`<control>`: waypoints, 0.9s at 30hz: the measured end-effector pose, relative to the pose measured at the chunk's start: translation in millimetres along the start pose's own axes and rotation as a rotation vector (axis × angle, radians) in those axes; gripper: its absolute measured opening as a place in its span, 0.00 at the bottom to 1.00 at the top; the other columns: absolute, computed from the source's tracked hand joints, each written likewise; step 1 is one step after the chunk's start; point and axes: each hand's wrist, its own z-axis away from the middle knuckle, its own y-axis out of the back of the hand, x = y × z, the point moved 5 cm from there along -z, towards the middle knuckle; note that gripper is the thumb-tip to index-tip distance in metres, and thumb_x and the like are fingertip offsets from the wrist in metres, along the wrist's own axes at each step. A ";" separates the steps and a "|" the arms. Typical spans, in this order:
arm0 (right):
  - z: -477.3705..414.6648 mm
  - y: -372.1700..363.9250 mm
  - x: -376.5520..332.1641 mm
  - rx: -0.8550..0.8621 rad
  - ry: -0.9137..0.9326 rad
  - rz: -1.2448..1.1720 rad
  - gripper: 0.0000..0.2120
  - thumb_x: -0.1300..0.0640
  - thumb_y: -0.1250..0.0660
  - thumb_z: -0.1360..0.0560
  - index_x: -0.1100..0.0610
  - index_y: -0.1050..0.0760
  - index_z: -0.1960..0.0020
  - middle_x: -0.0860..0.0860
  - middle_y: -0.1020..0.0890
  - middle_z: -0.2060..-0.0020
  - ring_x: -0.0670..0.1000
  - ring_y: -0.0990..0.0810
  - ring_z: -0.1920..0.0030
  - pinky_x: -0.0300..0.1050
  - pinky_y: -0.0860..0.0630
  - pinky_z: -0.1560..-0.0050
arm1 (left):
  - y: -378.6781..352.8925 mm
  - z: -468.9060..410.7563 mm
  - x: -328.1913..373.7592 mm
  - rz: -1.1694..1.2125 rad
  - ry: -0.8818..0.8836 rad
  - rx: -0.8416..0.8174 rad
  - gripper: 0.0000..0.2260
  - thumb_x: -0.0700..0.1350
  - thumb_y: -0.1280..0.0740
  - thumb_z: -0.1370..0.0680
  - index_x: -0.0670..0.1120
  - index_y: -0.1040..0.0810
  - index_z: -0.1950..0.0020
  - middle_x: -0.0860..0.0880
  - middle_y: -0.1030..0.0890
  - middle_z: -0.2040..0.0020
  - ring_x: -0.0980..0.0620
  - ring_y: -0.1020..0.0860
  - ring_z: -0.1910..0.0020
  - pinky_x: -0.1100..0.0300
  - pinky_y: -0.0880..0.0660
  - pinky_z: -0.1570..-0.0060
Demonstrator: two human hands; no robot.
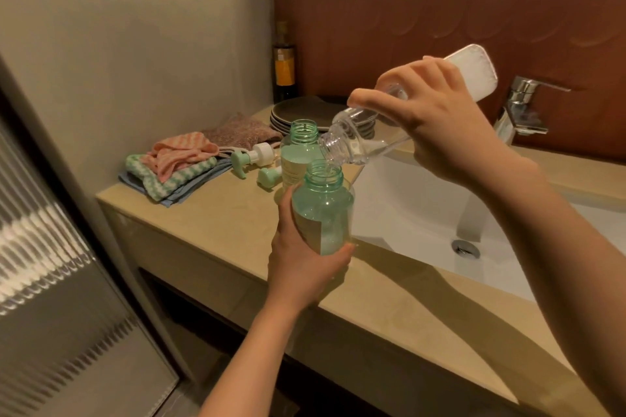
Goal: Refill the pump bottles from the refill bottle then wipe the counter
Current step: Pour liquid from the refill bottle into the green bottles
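over beige stone counter (216,213): gripping tilted clear plastic refill bottle (355,139) in right hand (440,125), fingers wrapped round it, mouth just above neck of open green translucent pump bottle (321,210), clasped by curled fingers of left hand (305,267).

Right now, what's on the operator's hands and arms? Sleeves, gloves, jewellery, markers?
Nothing worn that shows. The left hand and right hand are bare: no gloves, and no rings on the fingers in view. The left forearm and right forearm are bare to the frame edge, with no sleeves, watch, bands, markers or cables.
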 end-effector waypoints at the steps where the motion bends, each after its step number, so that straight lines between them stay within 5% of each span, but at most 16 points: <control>1: -0.5 0.3 -0.1 0.002 0.006 0.006 0.34 0.74 0.40 0.33 0.50 0.34 0.32 0.60 0.27 0.43 0.63 0.31 0.44 0.60 0.37 0.41 | 0.1 0.0 -0.5 0.001 0.003 0.000 0.45 0.48 0.21 0.37 0.72 0.48 0.35 0.59 0.30 0.37 0.52 0.31 0.36 0.53 0.31 0.37; 10: -0.3 0.5 -0.1 -0.003 0.018 0.016 0.35 0.75 0.40 0.33 0.49 0.36 0.32 0.59 0.27 0.43 0.62 0.30 0.44 0.58 0.37 0.41 | -0.3 0.0 -2.1 0.001 0.016 -0.007 0.46 0.49 0.21 0.38 0.68 0.48 0.32 0.55 0.31 0.32 0.50 0.31 0.34 0.48 0.31 0.35; 27: -4.4 8.3 -1.0 -0.024 0.070 0.040 0.30 0.67 0.43 0.31 0.49 0.34 0.32 0.60 0.26 0.43 0.63 0.31 0.42 0.60 0.38 0.39 | -1.6 -0.2 -4.9 0.008 0.007 -0.015 0.46 0.49 0.21 0.37 0.66 0.48 0.30 0.55 0.31 0.32 0.52 0.32 0.34 0.56 0.33 0.39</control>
